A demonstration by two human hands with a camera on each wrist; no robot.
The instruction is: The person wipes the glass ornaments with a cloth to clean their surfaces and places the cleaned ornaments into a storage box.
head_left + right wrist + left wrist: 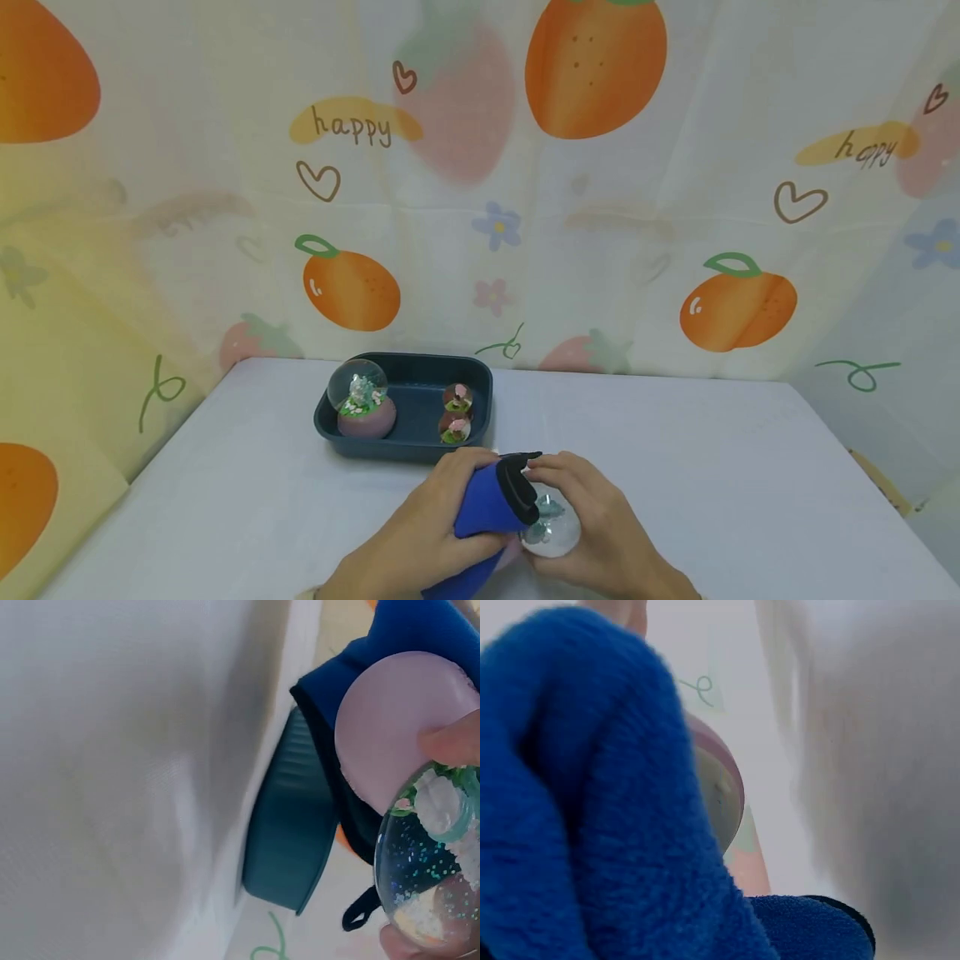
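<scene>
My right hand (607,521) grips a snow globe (561,533) by its clear ball. In the right wrist view its smooth pink base (397,727) faces up, and glitter floats around a pale figure inside. The left hand (412,529) holds a blue fluffy cloth (480,504) with black edging and a small loop, bunched against the globe. Seen from the left wrist, the cloth (630,795) covers much of the view and hides part of the globe's base (721,795).
Behind the hands stands a dark teal tray (412,451). It holds another snow globe (365,404) on a pink base at its left and two small globes (456,412) at its right. A white cloth covers the table (697,467); a fruit-print curtain (442,250) hangs behind.
</scene>
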